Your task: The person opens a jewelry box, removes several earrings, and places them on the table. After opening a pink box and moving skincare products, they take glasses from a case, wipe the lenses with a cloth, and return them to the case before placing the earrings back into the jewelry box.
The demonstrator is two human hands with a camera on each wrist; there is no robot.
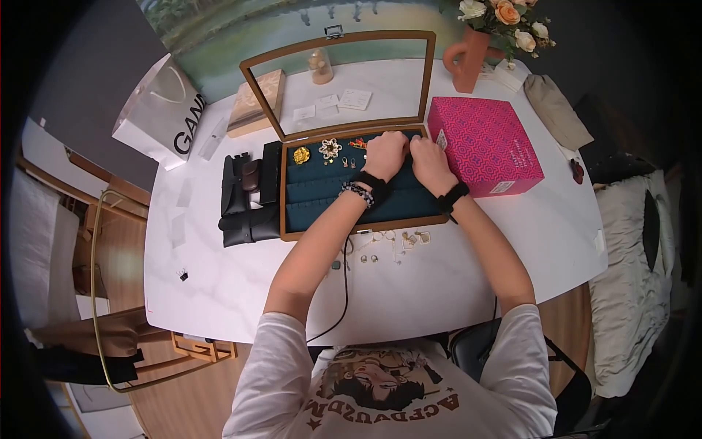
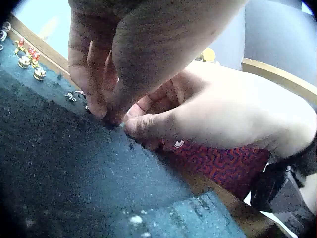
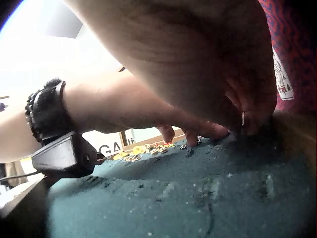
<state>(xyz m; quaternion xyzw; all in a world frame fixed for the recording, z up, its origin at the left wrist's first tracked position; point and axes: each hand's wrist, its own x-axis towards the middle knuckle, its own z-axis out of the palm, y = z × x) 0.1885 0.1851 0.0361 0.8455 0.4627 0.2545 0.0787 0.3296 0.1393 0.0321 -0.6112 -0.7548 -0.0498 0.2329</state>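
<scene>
Both hands work close together at the back right of an open jewelry box (image 1: 401, 210) with a dark green padded lining (image 2: 89, 173). My left hand (image 1: 386, 155) reaches down with its fingertips at a lining ridge; I cannot tell whether it pinches anything. Beside it, my right hand (image 1: 430, 164) pinches a tiny pale piece (image 2: 122, 125) between thumb and fingers, right against the lining. Left of the hands, a gold flower brooch (image 1: 301, 154), a pearly flower brooch (image 1: 330, 148) and small earrings (image 1: 346, 162) lie on the lining.
The glass lid (image 1: 344, 84) stands raised behind. A pink patterned box (image 1: 486, 146) adjoins on the right, black cases (image 1: 248, 225) on the left. Loose jewelry (image 1: 374, 258) lies in front, near a black cable (image 1: 346, 293). A flower vase (image 1: 470, 62) stands at the back.
</scene>
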